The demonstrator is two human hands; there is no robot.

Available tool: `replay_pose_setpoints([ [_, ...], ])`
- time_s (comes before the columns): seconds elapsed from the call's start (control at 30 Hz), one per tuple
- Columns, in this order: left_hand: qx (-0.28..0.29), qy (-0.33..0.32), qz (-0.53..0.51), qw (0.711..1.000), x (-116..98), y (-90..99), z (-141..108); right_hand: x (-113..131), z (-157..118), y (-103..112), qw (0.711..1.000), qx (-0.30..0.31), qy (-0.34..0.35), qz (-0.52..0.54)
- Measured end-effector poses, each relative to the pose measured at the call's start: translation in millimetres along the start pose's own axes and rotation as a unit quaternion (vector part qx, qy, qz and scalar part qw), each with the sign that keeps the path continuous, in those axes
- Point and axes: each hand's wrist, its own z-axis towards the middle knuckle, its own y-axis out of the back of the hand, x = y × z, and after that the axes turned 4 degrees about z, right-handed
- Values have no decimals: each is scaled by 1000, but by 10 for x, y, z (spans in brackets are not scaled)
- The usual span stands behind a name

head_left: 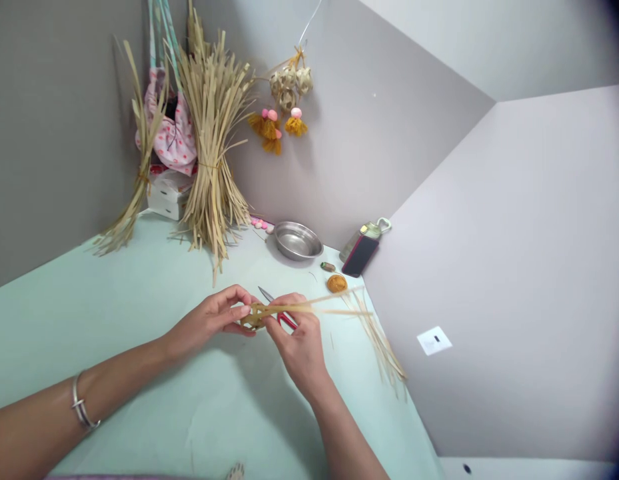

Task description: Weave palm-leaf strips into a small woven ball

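Between my hands is a small woven straw ball (252, 317), with long loose strips trailing from it to the right. My left hand (224, 312) grips the ball's left side with thumb and fingers. At its right side my right hand (298, 330) pinches the weave or a strip, though the fingertips partly hide exactly what. A pair of scissors with red handles (288, 321) lies on the table just behind my right hand, its blades partly showing.
A tall straw bundle (209, 167) and a thinner one (142, 153) stand at the back left. Near the wall are a metal bowl (298, 241), an orange yarn ball (336, 284), a phone (360, 256) against a bottle (372, 230), and loose strips (382, 340). Woven balls (288, 80) hang above.
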Motion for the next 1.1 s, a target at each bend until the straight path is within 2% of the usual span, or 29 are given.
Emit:
replay_pose_setpoints([
  [0.2, 1, 21, -47, 999, -4, -15, -7, -40, -21, -49, 993, -62, 90, -55],
  [0.33, 16, 35, -88, 995, 0, -9, 6, -35, -27, -60, 974, -75, 184, -113],
  [0.43, 24, 41, -108, 993, 12, -1, 5, -43, -18, -52, 963, -62, 217, -145],
  [0.57, 33, 46, -118, 991, 24, 2, -3, -27, 5, -14, 960, -28, 228, -159],
  [0.73, 36, 55, -128, 990, 21, -6, -1, -10, 13, 5, 967, -29, 215, -134],
  [1.1, 34, 58, -128, 989, 35, -14, -16, 33, 31, 28, 965, 41, 192, -172],
])
